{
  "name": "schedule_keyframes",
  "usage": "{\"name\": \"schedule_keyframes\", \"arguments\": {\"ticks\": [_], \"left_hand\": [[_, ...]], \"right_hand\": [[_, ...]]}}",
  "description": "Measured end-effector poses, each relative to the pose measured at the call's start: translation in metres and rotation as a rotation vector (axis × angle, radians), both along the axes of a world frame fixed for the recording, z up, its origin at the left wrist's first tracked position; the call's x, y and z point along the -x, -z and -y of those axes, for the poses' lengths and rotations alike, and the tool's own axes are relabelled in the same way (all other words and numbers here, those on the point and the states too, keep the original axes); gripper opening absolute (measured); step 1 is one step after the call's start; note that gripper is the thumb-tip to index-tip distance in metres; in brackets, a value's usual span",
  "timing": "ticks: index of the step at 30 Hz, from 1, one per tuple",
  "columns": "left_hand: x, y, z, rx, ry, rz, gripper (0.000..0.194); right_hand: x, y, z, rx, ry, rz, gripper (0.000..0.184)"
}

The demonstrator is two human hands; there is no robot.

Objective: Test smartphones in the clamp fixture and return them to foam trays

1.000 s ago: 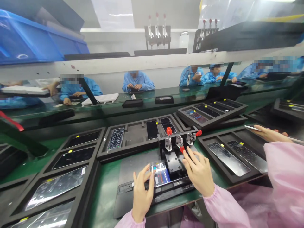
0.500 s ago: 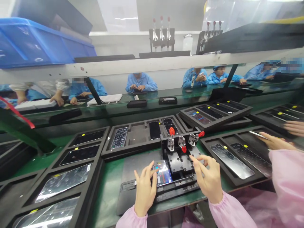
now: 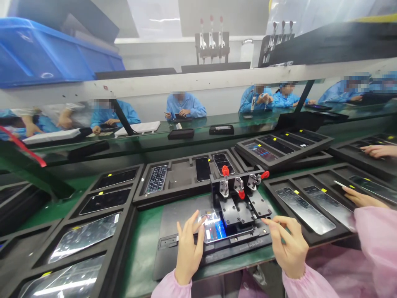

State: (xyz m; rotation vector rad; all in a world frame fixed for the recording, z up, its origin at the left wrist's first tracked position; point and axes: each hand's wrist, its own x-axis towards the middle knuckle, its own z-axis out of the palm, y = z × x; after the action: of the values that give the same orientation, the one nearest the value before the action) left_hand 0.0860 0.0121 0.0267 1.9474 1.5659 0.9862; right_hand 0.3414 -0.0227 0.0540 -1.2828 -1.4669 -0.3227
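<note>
The left hand [image 3: 189, 248] stands at the left end of a flat phone with a lit blue-and-white screen [image 3: 216, 227]. Its fingers are spread and its thumb and index finger are apart, the fingertips over or against that end; whether they touch the glass I cannot tell. The phone lies in a black metal clamping fixture [image 3: 231, 211], its left part exposed and the rest running under the dark plates. Of the three red-tipped levers [image 3: 225, 170], the left tip points up, the middle one down and the right one sideways.

The right hand [image 3: 290, 246] is well apart from the screen's lit part, just beside the fixture's right end, fingers half curled, index finger reaching forward, nothing visible in its grasp. Beyond it lies a black foam tray [image 3: 332, 179] of phones, where a co-worker's hand [image 3: 366, 198] holds a thin, pale-edged piece.
</note>
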Motion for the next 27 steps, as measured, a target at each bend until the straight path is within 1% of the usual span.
{"name": "schedule_keyframes", "arguments": {"ticks": [4,12,19,27], "left_hand": [[-0.002,-0.004,0.001,0.013,-0.005,0.015,0.039],[-0.001,-0.001,0.001,-0.009,-0.014,0.036,0.038],[0.002,0.005,-0.001,-0.026,-0.011,0.032,0.037],[0.007,0.011,-0.002,-0.071,-0.009,0.011,0.029]], "right_hand": [[0.005,-0.004,-0.004,0.011,0.012,0.029,0.016],[0.011,-0.006,-0.009,-0.007,0.01,0.028,0.013],[0.016,-0.011,-0.014,-0.001,0.03,0.044,0.01],[0.025,-0.017,-0.026,0.07,0.03,0.068,0.009]]}}
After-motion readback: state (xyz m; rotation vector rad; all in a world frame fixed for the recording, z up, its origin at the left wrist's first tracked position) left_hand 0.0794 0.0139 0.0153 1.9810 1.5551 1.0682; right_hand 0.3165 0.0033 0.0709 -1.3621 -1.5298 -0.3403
